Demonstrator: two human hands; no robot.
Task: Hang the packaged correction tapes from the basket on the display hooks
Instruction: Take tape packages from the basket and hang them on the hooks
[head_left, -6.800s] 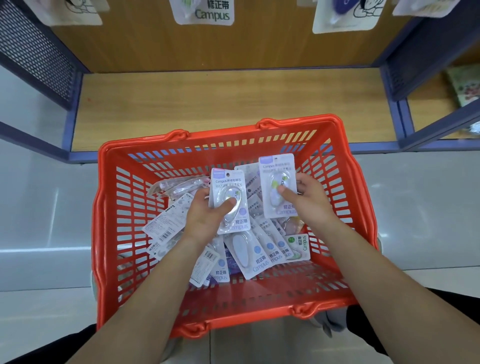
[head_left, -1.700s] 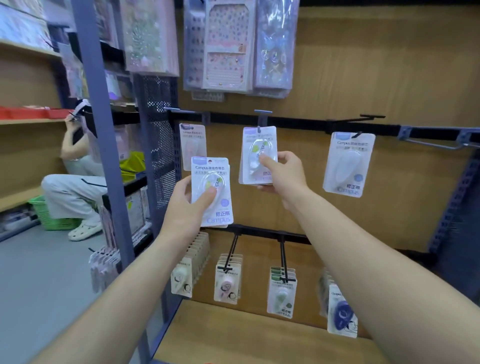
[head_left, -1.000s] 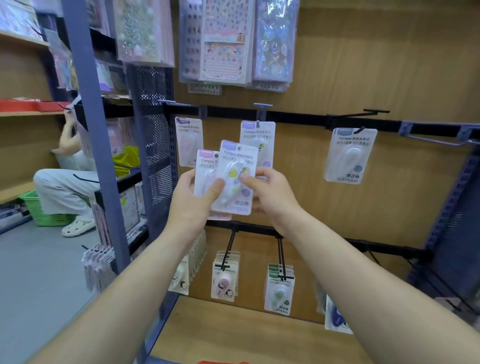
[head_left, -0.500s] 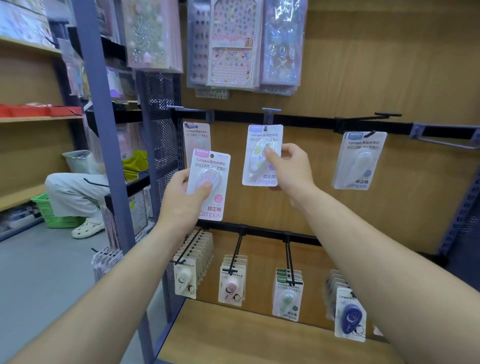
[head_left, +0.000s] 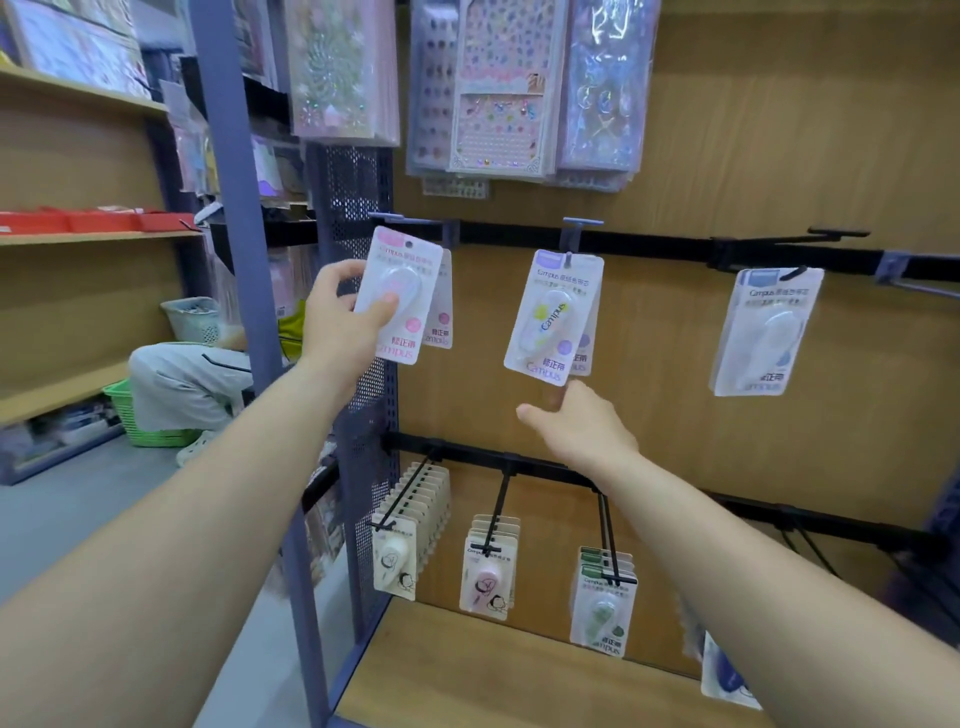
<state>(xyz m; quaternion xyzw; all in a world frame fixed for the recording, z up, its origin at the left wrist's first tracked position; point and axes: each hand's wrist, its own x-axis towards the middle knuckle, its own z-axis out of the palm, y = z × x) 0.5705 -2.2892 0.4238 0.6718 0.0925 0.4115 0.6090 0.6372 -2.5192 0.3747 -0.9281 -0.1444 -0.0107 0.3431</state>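
The left hand (head_left: 340, 325), left of centre in the frame, grips a pink tape pack (head_left: 400, 296). The thumb presses on the clear bubble at the front and the fingers curl round behind the card. The pack is held upright and slightly tilted, and its punched hole sits just under the tip of the left hook (head_left: 402, 221) on the upper black rail (head_left: 649, 244). A second pink pack (head_left: 442, 312) hangs right behind it on that hook.

The right hand (head_left: 582, 428), at centre frame, is open with its fingers relaxed and holds nothing. Its forefinger points up just below the bottom edge of a green tape pack (head_left: 553, 317); I cannot tell whether it touches. That pack hangs freely from the middle hook (head_left: 582, 224), with another card behind it. Further right, a blue tape pack (head_left: 769, 332) hangs on its own hook. Lower in the frame, a second row of hooks (head_left: 501, 504) carries fuller stacks. The basket is out of view.

The green pack looks done, so the step in hand seems to be hanging the pink one. That calls for raising it slightly, lining the hole up with the hook tip, and sliding the card back along the hook before letting go. The free right hand could steady the card if the hole misses.
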